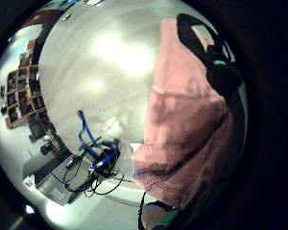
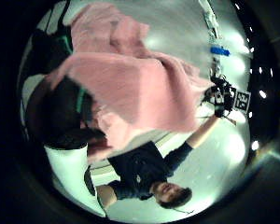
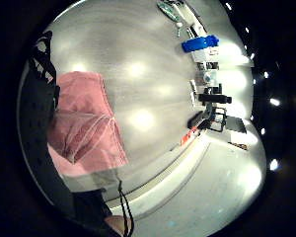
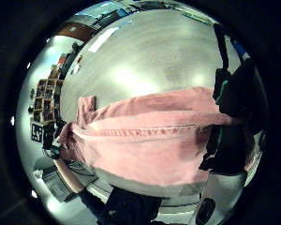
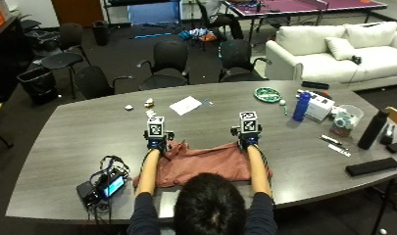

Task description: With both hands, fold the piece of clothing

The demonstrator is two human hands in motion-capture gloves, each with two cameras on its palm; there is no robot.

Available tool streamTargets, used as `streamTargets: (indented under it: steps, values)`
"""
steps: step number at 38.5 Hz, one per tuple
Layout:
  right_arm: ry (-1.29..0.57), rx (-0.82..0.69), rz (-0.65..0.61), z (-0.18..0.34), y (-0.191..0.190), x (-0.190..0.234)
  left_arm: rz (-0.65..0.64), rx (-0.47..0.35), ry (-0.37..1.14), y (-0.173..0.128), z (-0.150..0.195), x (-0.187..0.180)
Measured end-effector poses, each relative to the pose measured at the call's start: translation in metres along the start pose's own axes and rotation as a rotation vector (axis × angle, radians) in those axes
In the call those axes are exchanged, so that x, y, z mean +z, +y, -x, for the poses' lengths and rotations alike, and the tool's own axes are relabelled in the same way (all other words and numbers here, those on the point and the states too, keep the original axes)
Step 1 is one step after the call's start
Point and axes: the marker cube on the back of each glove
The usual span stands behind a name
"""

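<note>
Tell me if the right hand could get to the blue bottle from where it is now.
Probably yes. The blue bottle stands on the table beyond the right hand, with bare tabletop between them. But that hand is holding the pink garment, so it would have to let go first.

A pink garment [image 5: 201, 164] is spread on the grey table [image 5: 81, 127], near the edge where the person is seated. Its far edge is lifted off the table at both corners, so the cloth is draped and rumpled rather than flat. A stitched hem [image 4: 140, 132] can be seen along the raised edge, and loose folds are bunched at the left corner [image 2: 130, 91].
</note>
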Motion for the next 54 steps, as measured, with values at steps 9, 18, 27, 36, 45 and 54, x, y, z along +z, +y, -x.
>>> streamTargets:
  steps: [9, 18, 27, 36, 45, 54]
  values:
    - [0.0, 0.125, -0.114, -0.019, -0.005, 0.004, -0.165, -0.088, -0.122, -0.003, 0.013, -0.002]
    - [-0.027, 0.216, 0.016, -0.049, 0.039, 0.005, -0.246, -0.014, 0.025, 0.05, 0.008, -0.01]
    - [-0.034, 0.485, 0.197, -0.082, 0.078, 0.093, -0.016, -0.067, 0.169, 0.092, 0.017, 0.089]
    - [-0.141, 0.483, 0.232, -0.066, 0.081, 0.12, 0.062, -0.094, 0.143, 0.083, 0.025, 0.132]
    - [-0.132, 0.673, 0.041, -0.057, 0.071, 0.123, 0.087, -0.144, 0.12, 0.076, 0.025, 0.141]
    - [-0.103, 0.633, 0.002, -0.046, 0.071, 0.12, 0.084, -0.174, 0.093, 0.073, 0.026, 0.134]
